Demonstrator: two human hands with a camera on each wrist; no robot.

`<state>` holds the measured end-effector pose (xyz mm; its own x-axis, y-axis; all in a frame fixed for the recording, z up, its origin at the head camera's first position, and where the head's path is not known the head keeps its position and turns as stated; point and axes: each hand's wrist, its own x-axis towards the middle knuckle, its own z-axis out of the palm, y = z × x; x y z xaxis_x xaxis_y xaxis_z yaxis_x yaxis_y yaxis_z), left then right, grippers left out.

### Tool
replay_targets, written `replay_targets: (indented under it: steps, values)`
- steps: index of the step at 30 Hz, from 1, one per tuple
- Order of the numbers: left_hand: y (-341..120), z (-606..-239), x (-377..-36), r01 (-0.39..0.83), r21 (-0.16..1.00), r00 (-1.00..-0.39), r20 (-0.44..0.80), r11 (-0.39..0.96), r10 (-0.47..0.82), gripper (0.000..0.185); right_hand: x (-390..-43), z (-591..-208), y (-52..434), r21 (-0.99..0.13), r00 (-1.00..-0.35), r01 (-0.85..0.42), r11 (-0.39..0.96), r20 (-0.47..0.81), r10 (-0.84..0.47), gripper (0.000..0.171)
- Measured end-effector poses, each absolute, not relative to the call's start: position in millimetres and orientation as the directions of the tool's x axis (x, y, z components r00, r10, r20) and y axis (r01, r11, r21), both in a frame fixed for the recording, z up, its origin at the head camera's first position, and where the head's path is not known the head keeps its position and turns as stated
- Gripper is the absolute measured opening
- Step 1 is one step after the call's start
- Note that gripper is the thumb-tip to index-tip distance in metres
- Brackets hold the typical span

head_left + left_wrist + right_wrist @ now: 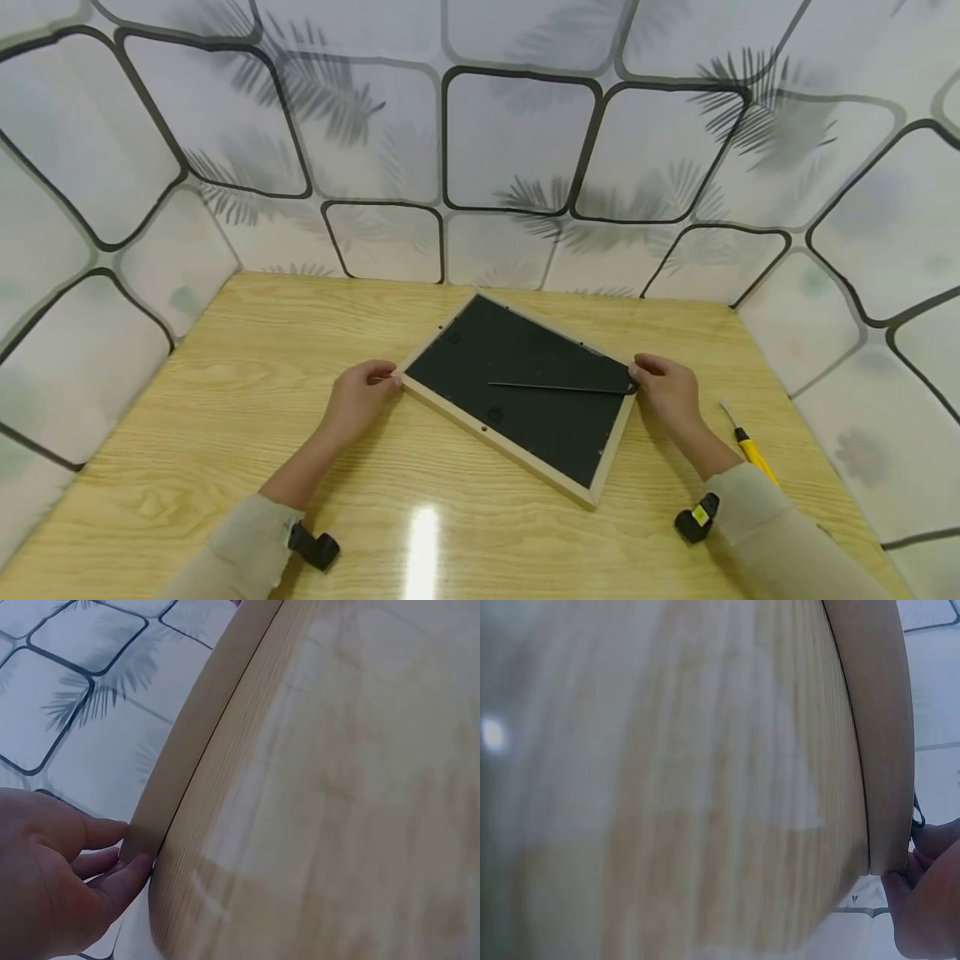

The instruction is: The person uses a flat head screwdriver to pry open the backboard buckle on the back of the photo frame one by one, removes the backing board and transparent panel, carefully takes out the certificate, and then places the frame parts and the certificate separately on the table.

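Well, from where I sit, the picture frame (528,417) lies around the middle of the wooden table (285,342), turned at an angle, its dark backing (510,342) facing up. I have its left corner in my left hand (360,400) — thumb and fingertips in a narrow pinch on the wooden edge, plain in the left wrist view too. My right hand (670,400) pinches the opposite corner, just beside the end of a thin dark strip (555,387) running across the backing; I can't tell whether those fingers hold that strip as well. Over on my right, a yellow-handled screwdriver (753,452) lies near the sleeve (780,529) — metal tip pointing away from me. Patterned wall covering (517,142) rises behind the table and along both sides.
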<state>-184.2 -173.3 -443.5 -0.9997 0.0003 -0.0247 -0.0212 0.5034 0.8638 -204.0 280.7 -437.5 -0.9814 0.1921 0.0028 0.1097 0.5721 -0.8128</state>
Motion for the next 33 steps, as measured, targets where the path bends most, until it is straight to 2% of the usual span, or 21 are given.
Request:
replay_targets:
  steps: [6,14,26,33]
  values:
    - [-173,-445,-193,-0.045,0.868,-0.999,-0.046,0.495,-0.01,0.038,-195,-439,287,-0.784,-0.99,0.074,0.616,0.019,0.143,0.042]
    - [-169,-446,-215,-0.072,0.893,-0.997,-0.072,0.444,-0.018,0.04,-163,-439,286,-0.749,-0.993,0.065,0.66,0.014,0.114,0.043]
    - [-169,-447,-246,-0.07,0.918,-0.998,-0.063,0.39,-0.031,0.039,-117,-431,264,-0.753,-0.987,0.154,0.64,-0.14,0.074,0.047]
    - [-160,-448,-248,-0.043,0.911,-0.999,-0.028,0.409,-0.042,0.043,-116,-424,268,-0.738,-0.979,0.155,0.657,-0.205,0.001,0.05]
